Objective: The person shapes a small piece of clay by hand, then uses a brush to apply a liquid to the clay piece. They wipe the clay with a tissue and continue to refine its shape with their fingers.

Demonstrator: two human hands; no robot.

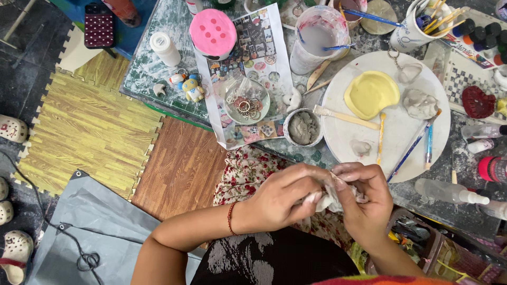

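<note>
Fingertips [316, 197] of left hand [282, 198] and right hand [364, 203] pinched on a pale clay lump [328, 200], held over lap below round white board [401, 132]. Cloudy water in clear cup [317, 39]; grey clay in small bowl [303, 127]. Lump whitish, crumpled, small.

Wore a thin red string bracelet [231, 218] on the left wrist, at 7 o'clock from the left hand [282, 198]. Had bare arms, a black top with white print [248, 258].
</note>
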